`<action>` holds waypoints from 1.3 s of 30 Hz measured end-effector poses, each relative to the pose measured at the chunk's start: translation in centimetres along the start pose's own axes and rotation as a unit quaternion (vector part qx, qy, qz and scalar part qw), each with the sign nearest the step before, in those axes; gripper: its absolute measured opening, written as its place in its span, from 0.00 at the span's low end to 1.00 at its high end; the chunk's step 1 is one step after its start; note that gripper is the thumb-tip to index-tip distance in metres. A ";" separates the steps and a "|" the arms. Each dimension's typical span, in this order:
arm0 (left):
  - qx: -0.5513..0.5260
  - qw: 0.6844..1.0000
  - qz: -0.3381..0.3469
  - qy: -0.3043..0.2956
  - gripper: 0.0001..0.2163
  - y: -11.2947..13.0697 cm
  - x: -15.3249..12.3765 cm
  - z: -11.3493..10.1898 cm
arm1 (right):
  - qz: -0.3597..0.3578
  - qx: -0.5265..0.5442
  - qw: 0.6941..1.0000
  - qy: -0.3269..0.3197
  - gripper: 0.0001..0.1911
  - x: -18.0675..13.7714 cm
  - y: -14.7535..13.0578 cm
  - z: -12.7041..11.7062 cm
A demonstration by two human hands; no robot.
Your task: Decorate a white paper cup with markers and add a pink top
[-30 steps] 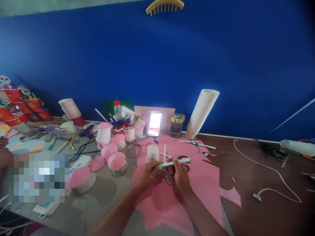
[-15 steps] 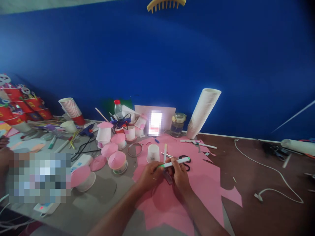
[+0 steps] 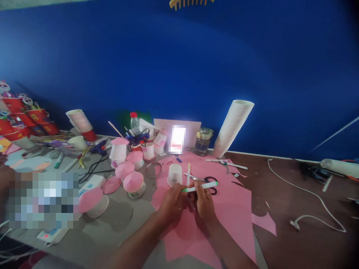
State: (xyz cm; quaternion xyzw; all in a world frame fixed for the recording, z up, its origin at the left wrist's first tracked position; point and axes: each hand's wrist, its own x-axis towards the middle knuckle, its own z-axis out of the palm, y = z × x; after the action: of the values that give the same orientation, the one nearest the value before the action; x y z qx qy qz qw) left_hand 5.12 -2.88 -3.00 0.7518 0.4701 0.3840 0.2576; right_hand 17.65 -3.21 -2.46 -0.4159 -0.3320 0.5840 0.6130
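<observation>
Both my hands meet over a large sheet of pink paper (image 3: pixel 224 216). My right hand (image 3: pixel 204 203) is closed around a white marker with green ends (image 3: pixel 200 186), held level. My left hand (image 3: pixel 172 201) is closed beside it, its fingertips touching the marker's left end. A small object was between the hands earlier; it is hidden now. Just beyond the hands stand an upturned white paper cup (image 3: pixel 175 175), a white stick (image 3: pixel 188 173) and black-handled scissors (image 3: pixel 210 182).
White cups topped with pink paper cones (image 3: pixel 133 183) cluster at the left. A tall leaning stack of white cups (image 3: pixel 232 127), a glass jar (image 3: pixel 202 141) and a water bottle (image 3: pixel 135 123) stand at the back. A white cable (image 3: pixel 305 209) crosses the brown table on the right. Another person's arm (image 3: pixel 4 175) shows at far left.
My hands have drawn closer together and slightly nearer to me, and the small clear object seen between them earlier is now covered. The camera has tilted down a little.
</observation>
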 end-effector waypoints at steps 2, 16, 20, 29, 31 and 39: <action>0.030 0.999 0.030 0.014 0.12 -0.4 -0.2 0.1 | -0.010 -0.007 1.000 -0.008 0.23 -0.1 0.1 0.1; -0.099 0.957 -0.052 0.268 0.21 -2.8 1.0 -1.8 | -0.104 -0.109 0.978 0.147 0.17 2.1 -1.9 -2.7; -0.116 0.938 -0.094 0.313 0.19 -4.1 2.2 -2.0 | -0.247 -0.386 0.885 0.081 0.14 3.8 -0.3 -5.0; -0.063 0.979 -0.064 0.185 0.28 -5.5 2.1 -0.5 | -0.332 -0.541 0.771 0.056 0.20 4.1 0.3 -5.6; -0.067 0.981 -0.064 0.173 0.32 -5.6 2.1 -0.3 | -0.325 -0.485 0.811 -0.038 0.16 3.4 -0.7 -4.8; -0.071 0.985 -0.072 0.140 0.40 -5.9 1.9 0.1 | -0.122 -0.550 0.721 -0.403 0.11 0.0 -3.6 -1.9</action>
State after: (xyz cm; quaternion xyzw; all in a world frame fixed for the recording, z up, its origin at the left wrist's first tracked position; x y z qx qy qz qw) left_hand 2.75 1.36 -6.82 0.6344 0.5260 0.4981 0.2696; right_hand 20.97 -3.30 -0.04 -0.3613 -0.8584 0.3316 0.1502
